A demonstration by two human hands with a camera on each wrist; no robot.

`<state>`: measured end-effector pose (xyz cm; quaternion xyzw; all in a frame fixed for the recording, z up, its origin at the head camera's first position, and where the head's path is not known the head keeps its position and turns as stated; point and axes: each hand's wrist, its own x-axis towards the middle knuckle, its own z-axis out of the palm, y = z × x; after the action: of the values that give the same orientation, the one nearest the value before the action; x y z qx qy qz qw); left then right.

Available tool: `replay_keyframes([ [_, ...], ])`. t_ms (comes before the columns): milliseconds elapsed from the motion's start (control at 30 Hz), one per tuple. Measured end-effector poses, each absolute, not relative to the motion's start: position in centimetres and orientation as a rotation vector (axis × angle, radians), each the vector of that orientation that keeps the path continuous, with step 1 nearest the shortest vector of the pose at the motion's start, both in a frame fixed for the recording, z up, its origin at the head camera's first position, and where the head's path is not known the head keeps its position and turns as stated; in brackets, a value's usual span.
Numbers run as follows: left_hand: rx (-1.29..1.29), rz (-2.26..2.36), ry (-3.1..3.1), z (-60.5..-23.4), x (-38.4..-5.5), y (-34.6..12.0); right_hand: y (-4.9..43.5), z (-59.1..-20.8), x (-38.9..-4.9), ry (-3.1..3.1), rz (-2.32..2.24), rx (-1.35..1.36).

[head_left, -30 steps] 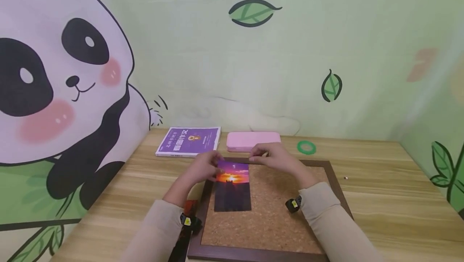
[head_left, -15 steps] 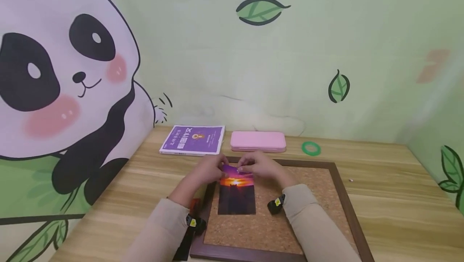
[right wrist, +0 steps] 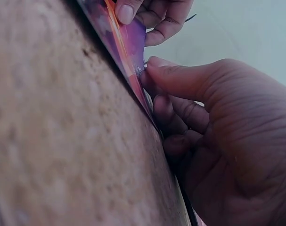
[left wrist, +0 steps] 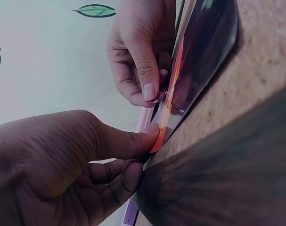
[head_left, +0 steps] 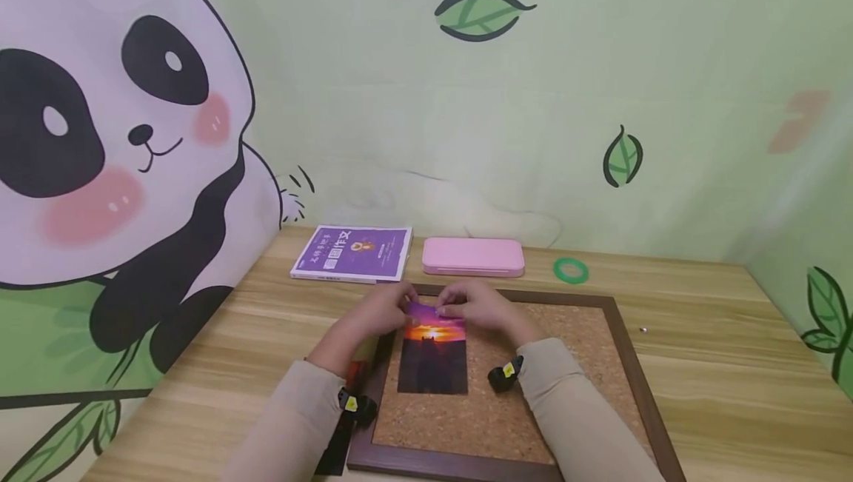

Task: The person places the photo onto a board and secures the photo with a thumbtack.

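A glossy sunset photo (head_left: 433,363) lies over the upper left of a brown-framed corkboard (head_left: 473,426). My left hand (head_left: 380,309) pinches the photo's upper left edge, with its thumb (left wrist: 140,141) on the printed face. At the top of the photo, toward its right corner, my right hand (head_left: 483,308) holds a tiny shiny thumbtack (right wrist: 145,66) between thumb and forefinger, mostly hidden by the fingertips. The right hand's other fingers (right wrist: 173,113) curl beside the board's top edge. In the right wrist view the photo bows slightly up from the cork.
Behind the board, a purple book (head_left: 360,254), a pink case (head_left: 473,256) and a green ring (head_left: 571,270) stand along the wall. A small shiny piece (head_left: 643,329) lies on the table at right. Another dark picture (head_left: 338,452) shows partly under the left forearm.
My right hand has come left and down from above the board to the photo's top edge, bringing the thumbtack. The left hand keeps its grip at the photo's upper left.
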<state>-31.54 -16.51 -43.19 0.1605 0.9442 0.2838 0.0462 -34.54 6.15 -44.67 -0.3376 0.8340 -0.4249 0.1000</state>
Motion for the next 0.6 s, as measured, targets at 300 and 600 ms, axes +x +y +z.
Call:
replay_keyframes([
  [300,0.488,0.882,2.861,-43.31,-31.67,-16.66,6.09,-44.57,-34.5,2.467,-1.207,-1.019],
  [600,0.48,0.93,2.835,-43.61,-31.84,-16.94,5.78,-44.83,-34.66,2.52,-1.151,-1.001],
])
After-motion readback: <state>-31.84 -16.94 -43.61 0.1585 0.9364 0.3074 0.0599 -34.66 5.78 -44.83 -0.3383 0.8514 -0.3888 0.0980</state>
